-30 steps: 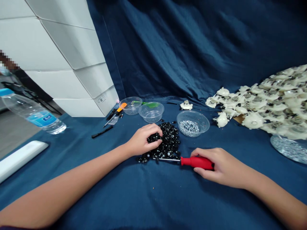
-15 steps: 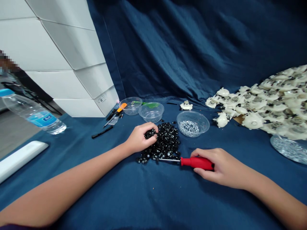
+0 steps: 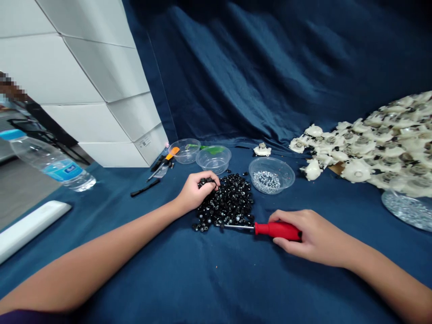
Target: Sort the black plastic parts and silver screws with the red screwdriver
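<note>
At the left edge of a pile of small black parts (image 3: 232,198), my left hand (image 3: 199,191) curls round several of those black parts (image 3: 205,181). My right hand (image 3: 308,234) grips the red handle of a screwdriver (image 3: 278,231). Its metal shaft points left along the near edge of the pile, and one small black piece sits at the tip. Behind the pile stand a clear bowl of silver screws (image 3: 282,180) and another clear plastic bowl (image 3: 221,167).
Off-white plastic parts (image 3: 357,171) are heaped at the right, beside a clear container of metal pieces (image 3: 408,209). An orange-handled screwdriver (image 3: 172,153) lies back left. A water bottle (image 3: 64,171), a white bar (image 3: 33,227) and stacked white boxes (image 3: 91,121) are at the left.
My left hand has drawn slightly left, its fingers closing over a clump of black parts. The right hand and screwdriver hold still.
</note>
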A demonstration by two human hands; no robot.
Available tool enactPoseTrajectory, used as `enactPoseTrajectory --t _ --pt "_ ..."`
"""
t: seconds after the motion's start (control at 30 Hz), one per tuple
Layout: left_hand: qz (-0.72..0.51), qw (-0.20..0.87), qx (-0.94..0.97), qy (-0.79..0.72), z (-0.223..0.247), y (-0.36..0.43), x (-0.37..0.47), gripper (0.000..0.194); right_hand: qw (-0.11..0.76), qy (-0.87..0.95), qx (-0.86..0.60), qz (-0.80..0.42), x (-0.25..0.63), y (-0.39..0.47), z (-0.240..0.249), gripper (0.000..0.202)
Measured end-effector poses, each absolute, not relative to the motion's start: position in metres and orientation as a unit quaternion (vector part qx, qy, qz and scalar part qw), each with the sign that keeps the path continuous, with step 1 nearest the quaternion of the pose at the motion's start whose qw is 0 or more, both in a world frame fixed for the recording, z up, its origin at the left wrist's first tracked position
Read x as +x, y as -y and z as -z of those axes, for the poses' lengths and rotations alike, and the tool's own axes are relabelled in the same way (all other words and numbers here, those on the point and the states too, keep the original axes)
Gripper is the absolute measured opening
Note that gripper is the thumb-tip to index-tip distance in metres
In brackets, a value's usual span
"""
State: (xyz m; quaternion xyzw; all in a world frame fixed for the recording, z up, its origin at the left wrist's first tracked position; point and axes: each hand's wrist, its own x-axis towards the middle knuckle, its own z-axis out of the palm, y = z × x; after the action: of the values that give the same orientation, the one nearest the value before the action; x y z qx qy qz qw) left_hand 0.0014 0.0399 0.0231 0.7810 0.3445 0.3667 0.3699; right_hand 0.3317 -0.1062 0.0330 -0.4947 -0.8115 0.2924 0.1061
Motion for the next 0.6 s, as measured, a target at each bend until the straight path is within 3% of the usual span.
enactPoseTrajectory --t 0.13,0.33,0.47,0.6 --pt "-0.374 0.497 0.696 -0.36 -0.057 -0.065 0.014 0.017 0.11 0.809 -0.498 -0.291 0.333 0.107 -0.035 0.018" --pt "-0.469 0.513 0.656 -0.295 -0.119 -0.11 0.036 0.021 0.112 0.81 -0.498 -0.288 0.334 0.107 -0.034 0.019" --pt "-0.485 0.499 0.643 -0.32 -0.12 -0.133 0.045 0.022 0.113 0.81 -0.498 -0.287 0.335 0.107 -0.034 0.018" --pt "-0.417 0.512 0.662 -0.354 -0.1 -0.148 0.045 0.025 0.113 0.81 -0.5 -0.285 0.335 0.106 -0.034 0.018"
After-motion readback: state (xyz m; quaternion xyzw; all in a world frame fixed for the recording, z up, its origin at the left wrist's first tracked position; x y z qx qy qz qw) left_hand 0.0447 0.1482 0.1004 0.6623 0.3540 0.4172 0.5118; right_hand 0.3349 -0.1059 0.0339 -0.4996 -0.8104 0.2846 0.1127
